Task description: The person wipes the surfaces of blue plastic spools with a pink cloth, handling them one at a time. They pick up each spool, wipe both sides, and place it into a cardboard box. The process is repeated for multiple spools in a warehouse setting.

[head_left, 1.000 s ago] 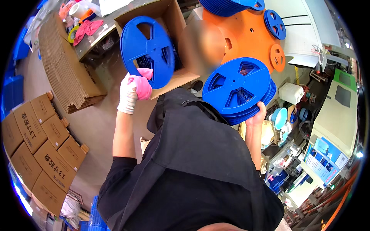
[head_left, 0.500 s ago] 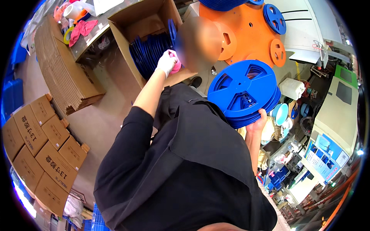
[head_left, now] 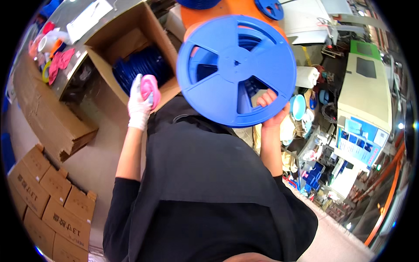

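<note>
In my bare right hand (head_left: 273,107) is a large blue plastic reel (head_left: 235,72) with cut-out windows, its flat face turned up toward me. My fingers curl over the edge of a lower window. More blue shows through the windows; I cannot tell how many reels are held together. My left hand (head_left: 138,107), in a white glove, is closed on a bunched pink cloth (head_left: 150,87). It hovers over the near edge of an open cardboard box (head_left: 102,72), where several dark blue reels (head_left: 142,65) stand on edge in a row.
Behind the held reel lies an orange surface (head_left: 198,15) with another blue reel (head_left: 269,8) on it. A grey table (head_left: 80,39) at the far left bears another pink cloth (head_left: 60,65). Flattened cardboard (head_left: 48,113) and stacked cartons (head_left: 54,187) stand left; a beige machine (head_left: 364,100) stands right.
The blue reel has come up and left, closer to me, hiding much of the orange surface. My left hand has drawn back from the reels in the box with the pink cloth.
</note>
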### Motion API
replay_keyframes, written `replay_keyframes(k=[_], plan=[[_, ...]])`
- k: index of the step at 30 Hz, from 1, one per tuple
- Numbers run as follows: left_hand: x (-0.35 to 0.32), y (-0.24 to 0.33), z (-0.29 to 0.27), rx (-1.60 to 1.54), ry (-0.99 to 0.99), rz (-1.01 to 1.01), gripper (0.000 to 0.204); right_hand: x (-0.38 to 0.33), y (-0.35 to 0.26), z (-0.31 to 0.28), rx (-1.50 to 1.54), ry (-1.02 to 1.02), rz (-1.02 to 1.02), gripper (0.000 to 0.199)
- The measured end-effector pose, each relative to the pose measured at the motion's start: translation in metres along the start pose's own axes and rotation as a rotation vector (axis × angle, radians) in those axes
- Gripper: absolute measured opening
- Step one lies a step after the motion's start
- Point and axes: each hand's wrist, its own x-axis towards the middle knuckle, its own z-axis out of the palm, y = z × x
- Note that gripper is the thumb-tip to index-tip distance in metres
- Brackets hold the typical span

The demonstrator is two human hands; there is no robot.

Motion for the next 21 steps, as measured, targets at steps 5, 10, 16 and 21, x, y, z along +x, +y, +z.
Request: replay_keyframes(k=[5, 10, 16, 21], plan=[[-0.011, 0.100, -0.007, 0.781, -0.039, 0.611, 0.082, 0.011, 0.018, 0.004, 0.122, -0.144, 0.056, 0.019], [-0.009, 0.142, -0.005, 0.920, -0.090, 0.873, 0.069, 0.017, 0.029, 0.014, 0.103, -0.217, 0.128, 0.023], [-0.010, 0.154, -0.013, 1.025, -0.098, 0.917, 0.054, 0.023, 0.033, 0.018, 0.058, -0.227, 0.134, 0.026], [-0.009, 0.160, -0.017, 0.965, -0.082, 0.966, 0.047, 0.023, 0.030, 0.012, 0.023, -0.196, 0.134, 0.025]])
